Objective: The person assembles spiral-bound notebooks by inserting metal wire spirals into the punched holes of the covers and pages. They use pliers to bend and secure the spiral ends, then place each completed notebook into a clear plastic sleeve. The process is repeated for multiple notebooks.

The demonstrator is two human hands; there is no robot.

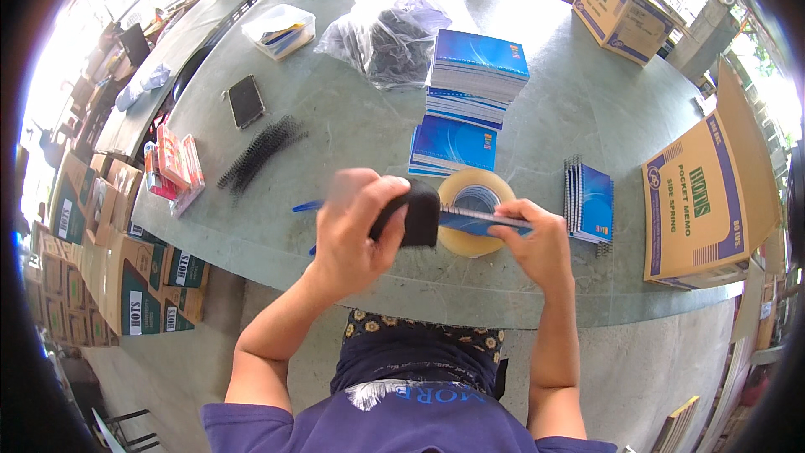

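My left hand [350,239] is closed around a black, rounded block-like object [422,216], whose exact kind I cannot make out. The fingers of my right hand [538,245] pinch a thin blue spiral notebook [470,220], seen nearly edge-on. The notebook's far end meets the black object, and whether they touch is unclear. Beneath the notebook lies a wide roll of clear tape [471,247]. Just beyond it rises a stack of blue spiral notebooks [457,143], with a taller stack [480,59] behind. A smaller batch of notebooks [595,201] lies right of my right hand.
On the grey-green table [327,134] lie black spiral coils [258,153], a phone [246,101], red packs [173,164], a plastic bag [390,42] and a clear container [281,33]. An open cardboard box [704,201] stands right, another carton [620,17] far right.
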